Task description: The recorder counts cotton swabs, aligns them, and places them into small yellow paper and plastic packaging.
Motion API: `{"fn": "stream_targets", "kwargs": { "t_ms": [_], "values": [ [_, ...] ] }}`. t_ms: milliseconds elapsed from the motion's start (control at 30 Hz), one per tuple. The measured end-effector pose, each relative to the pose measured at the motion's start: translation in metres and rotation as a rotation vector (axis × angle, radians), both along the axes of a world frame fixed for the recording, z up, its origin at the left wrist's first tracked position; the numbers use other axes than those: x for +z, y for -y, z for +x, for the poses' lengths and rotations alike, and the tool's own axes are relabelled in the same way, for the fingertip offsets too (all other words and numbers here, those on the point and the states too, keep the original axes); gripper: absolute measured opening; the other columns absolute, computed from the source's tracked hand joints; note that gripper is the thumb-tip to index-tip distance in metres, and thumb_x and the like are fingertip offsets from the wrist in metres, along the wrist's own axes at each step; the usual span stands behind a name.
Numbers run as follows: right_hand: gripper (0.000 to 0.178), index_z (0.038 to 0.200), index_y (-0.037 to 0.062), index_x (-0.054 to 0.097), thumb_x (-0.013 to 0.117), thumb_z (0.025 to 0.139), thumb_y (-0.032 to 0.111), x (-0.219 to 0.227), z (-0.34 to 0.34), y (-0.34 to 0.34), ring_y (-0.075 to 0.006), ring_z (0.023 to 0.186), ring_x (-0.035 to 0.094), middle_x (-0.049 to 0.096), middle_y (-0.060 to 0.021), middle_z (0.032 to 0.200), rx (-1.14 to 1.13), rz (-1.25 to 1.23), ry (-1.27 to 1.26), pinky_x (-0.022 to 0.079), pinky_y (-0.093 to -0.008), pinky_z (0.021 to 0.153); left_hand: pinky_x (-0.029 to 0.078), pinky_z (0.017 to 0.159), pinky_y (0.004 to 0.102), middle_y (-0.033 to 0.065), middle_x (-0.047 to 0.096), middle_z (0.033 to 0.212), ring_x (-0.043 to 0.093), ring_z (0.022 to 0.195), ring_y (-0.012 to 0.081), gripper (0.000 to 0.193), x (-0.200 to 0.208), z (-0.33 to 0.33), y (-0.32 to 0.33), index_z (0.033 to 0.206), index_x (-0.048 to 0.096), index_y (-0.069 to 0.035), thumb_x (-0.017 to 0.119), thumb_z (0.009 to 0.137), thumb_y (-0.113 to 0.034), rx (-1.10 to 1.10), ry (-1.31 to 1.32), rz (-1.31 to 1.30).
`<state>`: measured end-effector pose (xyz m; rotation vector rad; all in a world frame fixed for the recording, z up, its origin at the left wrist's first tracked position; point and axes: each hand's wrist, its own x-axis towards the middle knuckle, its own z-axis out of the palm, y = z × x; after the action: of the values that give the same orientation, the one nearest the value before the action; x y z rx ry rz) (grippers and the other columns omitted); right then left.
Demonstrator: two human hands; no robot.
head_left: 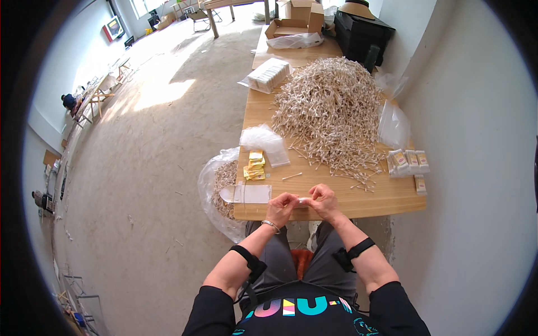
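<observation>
At the table's front edge, my left hand (282, 208) and my right hand (323, 203) meet, fingertips pinched on a small whitish packet (302, 203). The fingers cover most of it, so its contents do not show. Left of my left hand lies a flat white-and-clear plastic bag (252, 194). Small yellow cards (255, 166) are stacked behind that, with a sheaf of clear plastic bags (268, 144) farther back. One loose cotton swab (292, 176) rests just beyond my hands. A big heap of cotton swabs (330, 112) covers the middle of the table.
Filled swab packs (411, 162) stand at the table's right edge, near the wall. A larger clear pack (269, 75) lies back left. Cardboard boxes (291, 28) and a black box (363, 38) are at the far end. Beside the table's left edge sits a sack of swabs (208, 193).
</observation>
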<state>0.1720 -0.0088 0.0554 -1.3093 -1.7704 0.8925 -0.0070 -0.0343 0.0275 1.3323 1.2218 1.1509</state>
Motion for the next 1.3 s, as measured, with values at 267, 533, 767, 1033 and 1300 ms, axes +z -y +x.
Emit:
{"fn": "stream_targets", "kwargs": {
  "t_ms": [267, 533, 767, 1033, 1300],
  "values": [
    [0.019, 0.094, 0.0029, 0.068, 0.072, 0.079, 0.014, -0.012, 0.007, -0.001, -0.0113, 0.084, 0.06, 0.065, -0.007, 0.097, 0.152, -0.199, -0.198, 0.049, -0.025, 0.073, 0.05, 0.072, 0.0213, 0.0042, 0.066, 0.088, 0.061, 0.083, 0.0087, 0.013, -0.002, 0.002, 0.002, 0.095, 0.063, 0.002, 0.065, 0.085, -0.007, -0.002, 0.162, -0.083],
    [0.008, 0.086, -0.0004, 0.066, 0.064, 0.084, 0.007, -0.024, 0.004, -0.007, -0.009, 0.083, 0.058, 0.065, -0.0058, 0.095, 0.13, -0.461, -0.446, 0.047, -0.0234, 0.076, 0.044, 0.057, 0.0186, -0.0016, 0.062, 0.074, 0.054, 0.066, 0.004, 0.012, -0.007, 0.002, -0.008, 0.085, 0.063, -0.001, 0.065, 0.085, -0.013, -0.001, 0.111, -0.162],
    [0.007, 0.085, 0.0017, 0.065, 0.062, 0.086, 0.008, -0.025, 0.01, -0.009, -0.0067, 0.077, 0.056, 0.064, -0.0019, 0.086, 0.159, -0.635, -0.589, 0.045, -0.0217, 0.073, 0.039, 0.054, 0.0172, -0.0036, 0.059, 0.073, 0.048, 0.062, 0.0018, 0.01, -0.021, 0.001, -0.014, 0.084, 0.061, -0.004, 0.064, 0.086, -0.014, -0.037, 0.308, -0.254],
    [0.007, 0.085, 0.002, 0.064, 0.063, 0.086, 0.009, -0.028, 0.009, -0.004, -0.0048, 0.074, 0.054, 0.063, 0.0006, 0.08, 0.192, -0.43, -0.488, 0.045, -0.0198, 0.068, 0.042, 0.059, 0.0174, -0.0037, 0.059, 0.075, 0.052, 0.067, 0.0025, 0.008, -0.016, 0.005, -0.005, 0.087, 0.059, -0.003, 0.062, 0.087, -0.01, -0.039, 0.309, -0.107],
    [0.014, 0.096, 0.0021, 0.066, 0.066, 0.083, 0.008, -0.014, -0.002, 0.005, -0.0085, 0.078, 0.06, 0.066, -0.0032, 0.086, 0.106, -0.288, -0.291, 0.048, -0.0236, 0.072, 0.049, 0.074, 0.0224, 0.0015, 0.065, 0.09, 0.06, 0.084, 0.0084, 0.015, -0.01, 0.004, -0.003, 0.101, 0.061, 0.0, 0.061, 0.087, -0.006, 0.016, 0.031, 0.02]
  ]
}}
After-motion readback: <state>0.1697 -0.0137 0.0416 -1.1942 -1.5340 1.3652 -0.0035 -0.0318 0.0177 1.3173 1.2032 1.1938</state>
